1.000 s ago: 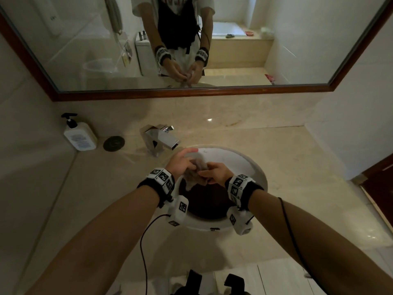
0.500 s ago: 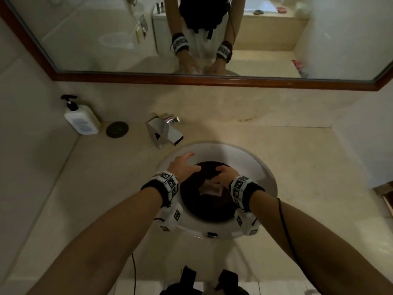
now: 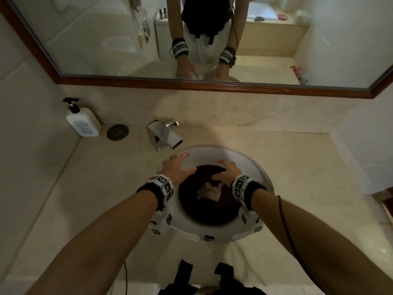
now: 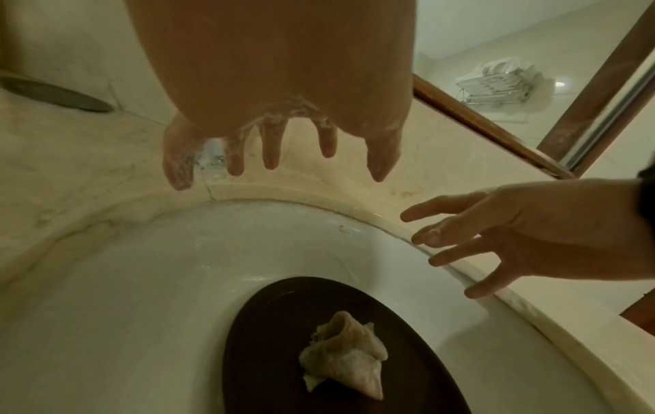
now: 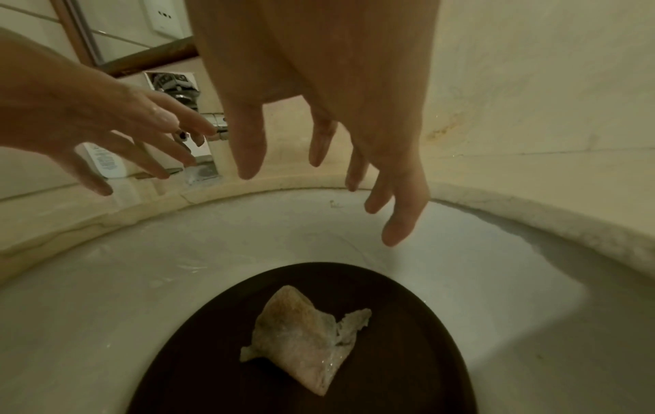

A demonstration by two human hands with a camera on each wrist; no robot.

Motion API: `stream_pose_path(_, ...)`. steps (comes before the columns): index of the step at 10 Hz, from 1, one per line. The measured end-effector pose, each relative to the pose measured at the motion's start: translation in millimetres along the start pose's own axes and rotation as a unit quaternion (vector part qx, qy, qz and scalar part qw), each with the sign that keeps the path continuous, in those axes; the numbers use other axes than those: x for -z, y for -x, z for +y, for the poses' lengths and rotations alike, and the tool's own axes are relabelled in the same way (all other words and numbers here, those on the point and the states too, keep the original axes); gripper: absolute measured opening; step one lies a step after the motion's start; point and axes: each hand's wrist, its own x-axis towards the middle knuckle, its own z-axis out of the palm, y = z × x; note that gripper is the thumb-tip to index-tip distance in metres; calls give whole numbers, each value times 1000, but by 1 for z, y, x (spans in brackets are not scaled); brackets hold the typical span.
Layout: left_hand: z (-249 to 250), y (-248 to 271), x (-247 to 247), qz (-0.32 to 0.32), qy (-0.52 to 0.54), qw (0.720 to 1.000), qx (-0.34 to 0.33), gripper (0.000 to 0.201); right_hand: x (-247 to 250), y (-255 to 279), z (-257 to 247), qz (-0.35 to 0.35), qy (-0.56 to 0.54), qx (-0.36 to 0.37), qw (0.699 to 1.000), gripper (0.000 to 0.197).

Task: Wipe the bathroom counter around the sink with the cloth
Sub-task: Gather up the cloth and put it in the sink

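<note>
The cloth lies crumpled just below and behind my right hand, nearer it than my left hand. Both hands hover over the sink, fingers spread, holding nothing. Cloth sits on the sink's dark bottom, counter beyond

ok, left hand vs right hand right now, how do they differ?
The left hand hangs over the sink's left rim near the faucet; the right hand is over the dark basin centre, closer to the cloth. The left hand shows soapy foam between its fingers; the right hand shows none. Both are spread open, empty, and clear of the cloth.
</note>
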Motion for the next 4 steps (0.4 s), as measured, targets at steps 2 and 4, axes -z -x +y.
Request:
stream_pose_path(2, -12, 18, 4, -16, -10, 1000, -18, 73, -7, 31, -5, 39, 15, 10, 999, 70)
stream_pose_path(4, -17, 45, 11, 55, 12, 998, -40, 65, -15, 54, -10, 70, 6, 29, 997, 66)
